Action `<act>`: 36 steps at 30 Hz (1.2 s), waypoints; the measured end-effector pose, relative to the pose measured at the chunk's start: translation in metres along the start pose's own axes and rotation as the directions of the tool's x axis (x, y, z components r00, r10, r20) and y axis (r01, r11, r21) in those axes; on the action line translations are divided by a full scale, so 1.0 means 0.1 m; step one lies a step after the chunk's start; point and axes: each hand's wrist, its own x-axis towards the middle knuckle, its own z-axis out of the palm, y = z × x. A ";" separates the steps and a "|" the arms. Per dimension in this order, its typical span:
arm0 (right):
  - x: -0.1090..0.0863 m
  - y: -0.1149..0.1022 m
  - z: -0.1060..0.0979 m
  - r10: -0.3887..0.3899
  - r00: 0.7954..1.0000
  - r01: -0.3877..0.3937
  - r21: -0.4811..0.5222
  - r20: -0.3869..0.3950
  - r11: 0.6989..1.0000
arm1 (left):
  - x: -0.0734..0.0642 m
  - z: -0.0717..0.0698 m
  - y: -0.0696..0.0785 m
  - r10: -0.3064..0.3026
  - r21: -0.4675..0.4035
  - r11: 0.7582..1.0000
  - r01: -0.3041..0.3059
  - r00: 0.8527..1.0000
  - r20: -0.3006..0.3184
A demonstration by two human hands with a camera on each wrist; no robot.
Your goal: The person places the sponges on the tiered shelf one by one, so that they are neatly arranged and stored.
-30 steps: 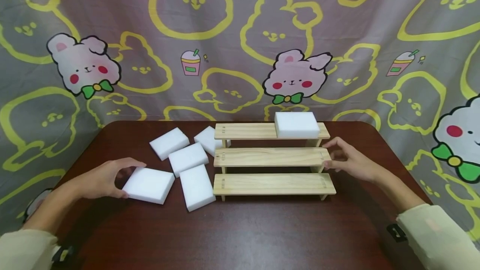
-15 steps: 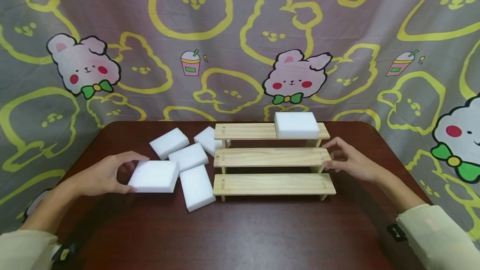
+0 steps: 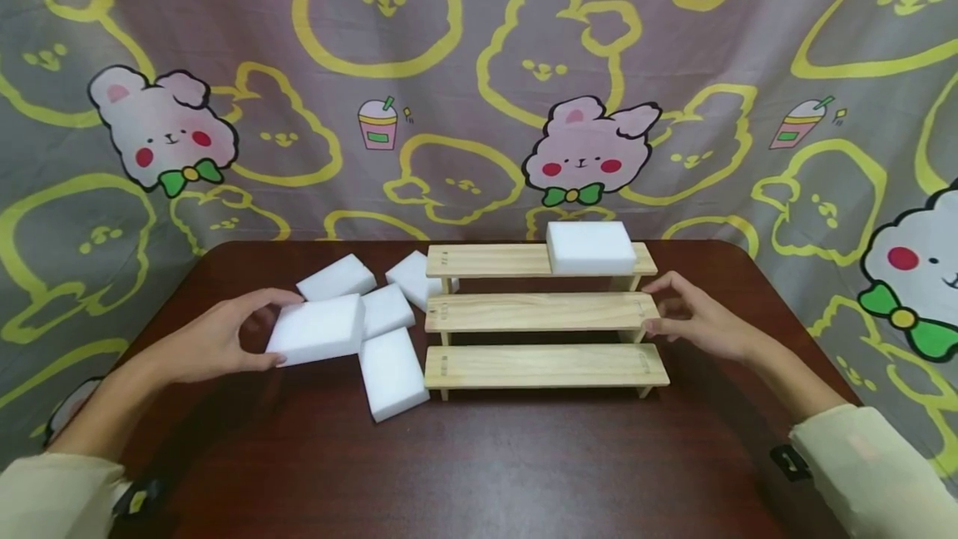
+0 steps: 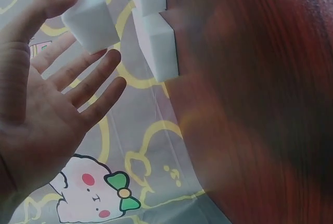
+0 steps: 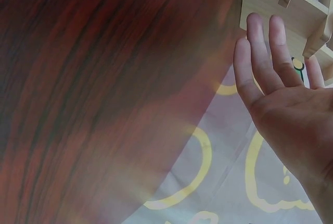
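Block (image 3: 316,329), white, left of the wooden rack (image 3: 539,313) | left hand (image 3: 217,335) pinches its left end | right hand (image 3: 699,318) pinches the rack's right end | advice: grip lightly, level the block, steer clear of neighbouring blocks (image 3: 394,374), brace the rack against nudges

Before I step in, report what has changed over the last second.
The left hand, already gripping a white foam block, has lifted it forward and rightward; nothing was let go. Unchanged: the right hand at the right end of the three-tier wooden shelf, the foam block on its top tier, and the four loose foam blocks on the table.
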 end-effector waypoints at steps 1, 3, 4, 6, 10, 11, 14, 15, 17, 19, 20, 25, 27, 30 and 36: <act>0.00 0.00 0.00 0.000 1.000 0.000 0.001 0.001 1.000 | 0.00 0.00 0.01 0.002 0.009 1.000 -0.002 1.000 -0.011; 0.00 0.00 0.00 0.002 1.000 -0.002 0.000 0.001 1.000 | 0.01 0.01 0.01 0.013 0.036 0.999 -0.012 0.999 -0.037; 0.00 0.00 0.00 0.003 1.000 -0.003 0.000 0.001 1.000 | 0.02 0.01 0.02 0.020 0.049 0.999 -0.017 0.999 -0.048; 0.00 -0.01 0.00 0.007 1.000 -0.007 0.003 0.002 1.000 | 0.02 0.02 0.02 0.030 0.073 0.997 -0.025 0.997 -0.074; 0.00 -0.01 0.00 0.006 1.000 -0.006 0.001 -0.001 1.000 | 0.05 0.02 0.03 0.065 0.098 0.994 -0.053 0.991 -0.117; -0.01 -0.01 0.01 0.007 1.000 -0.007 0.001 -0.002 1.000 | 0.05 0.02 0.03 0.076 0.100 0.993 -0.063 0.989 -0.127; -0.01 -0.01 0.01 0.002 1.000 -0.002 0.003 -0.002 1.000 | 0.07 0.02 0.03 0.108 0.103 0.990 -0.093 0.983 -0.147; -0.01 -0.01 0.01 0.001 1.000 -0.001 0.004 -0.001 1.000 | 0.08 0.02 0.04 0.108 0.099 0.991 -0.094 0.983 -0.149; -0.01 -0.01 0.02 0.002 1.000 -0.002 0.005 -0.001 1.000 | 0.10 0.03 0.05 0.105 0.090 0.992 -0.092 0.983 -0.154; 0.00 -0.02 0.02 0.006 1.000 -0.006 0.001 -0.001 1.000 | 0.11 0.03 0.06 0.105 0.079 0.992 -0.094 0.982 -0.158; 0.00 -0.02 0.02 0.009 1.000 -0.009 0.000 -0.003 1.000 | 0.12 0.04 0.07 0.105 0.075 0.993 -0.094 0.981 -0.162; -0.01 -0.02 0.01 0.014 1.000 -0.014 0.001 -0.004 1.000 | 0.17 0.03 0.12 0.120 0.062 0.992 -0.110 0.978 -0.172; -0.01 -0.01 0.01 0.014 1.000 -0.014 0.002 -0.003 1.000 | 0.19 0.03 0.13 0.110 0.054 0.993 -0.102 0.979 -0.170; -0.01 0.00 0.02 0.013 1.000 -0.013 0.003 -0.002 1.000 | 0.22 0.03 0.16 0.093 0.040 0.995 -0.087 0.982 -0.166; -0.01 0.00 0.02 0.013 1.000 -0.013 0.005 -0.004 1.000 | 0.27 0.04 0.22 0.078 0.028 0.997 -0.074 0.980 -0.181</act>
